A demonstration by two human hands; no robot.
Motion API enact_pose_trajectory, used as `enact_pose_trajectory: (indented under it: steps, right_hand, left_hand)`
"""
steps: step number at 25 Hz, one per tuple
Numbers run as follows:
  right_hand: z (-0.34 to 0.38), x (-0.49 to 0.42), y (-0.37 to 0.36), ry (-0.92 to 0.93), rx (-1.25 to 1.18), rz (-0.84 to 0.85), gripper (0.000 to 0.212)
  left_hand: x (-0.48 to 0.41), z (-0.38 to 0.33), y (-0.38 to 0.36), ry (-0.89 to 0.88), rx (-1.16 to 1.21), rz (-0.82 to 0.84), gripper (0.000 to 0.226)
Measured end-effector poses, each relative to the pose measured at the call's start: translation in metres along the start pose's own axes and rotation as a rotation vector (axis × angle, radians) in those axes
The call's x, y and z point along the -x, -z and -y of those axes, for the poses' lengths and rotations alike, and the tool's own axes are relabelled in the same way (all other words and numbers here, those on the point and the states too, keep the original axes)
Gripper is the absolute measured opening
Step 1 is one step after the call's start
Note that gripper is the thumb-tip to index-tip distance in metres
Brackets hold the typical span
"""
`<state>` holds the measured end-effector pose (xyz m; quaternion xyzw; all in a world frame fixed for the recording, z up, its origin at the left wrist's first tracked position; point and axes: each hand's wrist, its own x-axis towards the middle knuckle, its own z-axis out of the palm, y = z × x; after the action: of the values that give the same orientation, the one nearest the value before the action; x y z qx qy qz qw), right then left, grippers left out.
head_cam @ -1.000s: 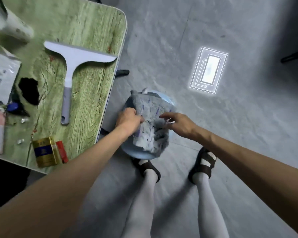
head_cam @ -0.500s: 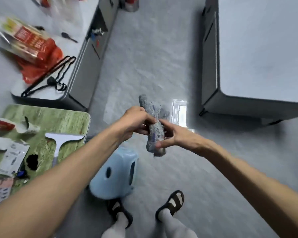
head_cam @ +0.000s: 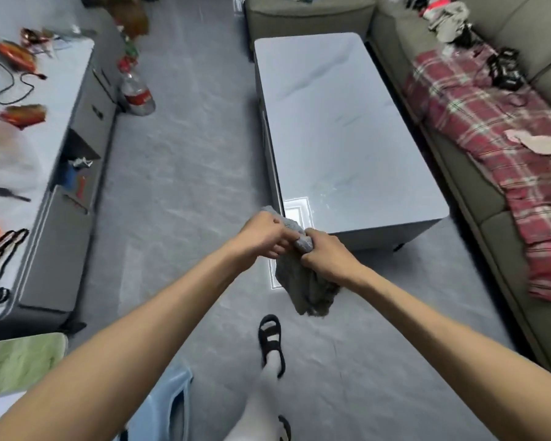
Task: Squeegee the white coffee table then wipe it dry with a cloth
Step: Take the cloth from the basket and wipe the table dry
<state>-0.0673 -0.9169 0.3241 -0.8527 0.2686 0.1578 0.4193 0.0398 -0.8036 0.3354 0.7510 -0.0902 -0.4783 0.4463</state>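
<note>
Both hands hold the grey cloth (head_cam: 303,281) in the air over the floor (head_cam: 178,192), near the bench's (head_cam: 337,122) front corner. Left hand (head_cam: 263,237) and right hand (head_cam: 326,254) are clamped on its bunched top; the rest hangs down.

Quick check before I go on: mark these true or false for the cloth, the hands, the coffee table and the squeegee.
1. Both hands grip the grey cloth. True: left hand and right hand are closed on it.
2. The cloth lies flat on the white coffee table. False: it hangs in the air, short of the table's near end.
3. The tabletop carries no objects. True.
4. The right hand holds the squeegee. False: no squeegee is in view.
</note>
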Motion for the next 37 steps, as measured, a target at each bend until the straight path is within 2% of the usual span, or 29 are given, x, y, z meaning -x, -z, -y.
enact_pose_trajectory:
  steps: [3, 6, 12, 17, 20, 24, 26, 28, 29, 33, 35, 37]
  right_hand:
    - [-0.055, -0.048, 0.031, -0.222, -0.172, -0.041, 0.012]
    - [-0.112, -0.1, 0.063, -0.4, -0.224, -0.108, 0.011]
    - [-0.199, -0.19, 0.127, -0.479, -0.353, -0.24, 0.008]
    - [-0.292, -0.283, 0.182, -0.594, -0.506, -0.363, 0.021]
    - [-0.323, -0.323, 0.24, -0.518, -0.362, -0.47, 0.008]
    - [-0.364, -0.384, 0.292, -0.295, 0.09, -0.537, 0.018]
    - [-0.393, -0.421, 0.288, -0.232, 0.238, -0.454, 0.024]
    - [-0.427, -0.456, 0.269, -0.212, 0.408, -0.335, 0.04]
    - [-0.445, -0.475, 0.259, -0.213, 0.472, -0.328, 0.05]
    - [-0.491, -0.548, 0.226, -0.39, 0.402, -0.481, 0.083]
    - [-0.502, -0.565, 0.21, -0.433, 0.454, -0.587, 0.085]
    - [-0.504, -0.577, 0.194, -0.405, 0.463, -0.72, 0.078]
  left_hand:
    - [-0.072, -0.021, -0.017, 0.014, -0.082, 0.039, 0.005]
    - [-0.141, -0.048, -0.034, 0.062, -0.044, 0.099, 0.002]
    - [-0.257, -0.087, -0.07, 0.076, -0.158, 0.068, 0.011]
    - [-0.364, -0.081, -0.119, 0.16, -0.182, -0.041, 0.013]
    - [-0.406, -0.088, -0.145, 0.179, -0.199, -0.087, 0.014]
    - [-0.467, -0.093, -0.173, 0.137, -0.27, -0.137, 0.013]
    - [-0.501, -0.081, -0.181, 0.099, -0.35, -0.187, 0.015]
    - [-0.532, -0.06, -0.181, 0.081, -0.408, -0.254, 0.021]
    - [-0.548, -0.046, -0.179, 0.072, -0.445, -0.301, 0.025]
    - [-0.597, 0.014, -0.145, 0.1, -0.629, -0.519, 0.043]
    - [-0.607, 0.039, -0.125, 0.15, -0.725, -0.554, 0.048]
    - [-0.609, 0.062, -0.109, 0.186, -0.834, -0.555, 0.044]
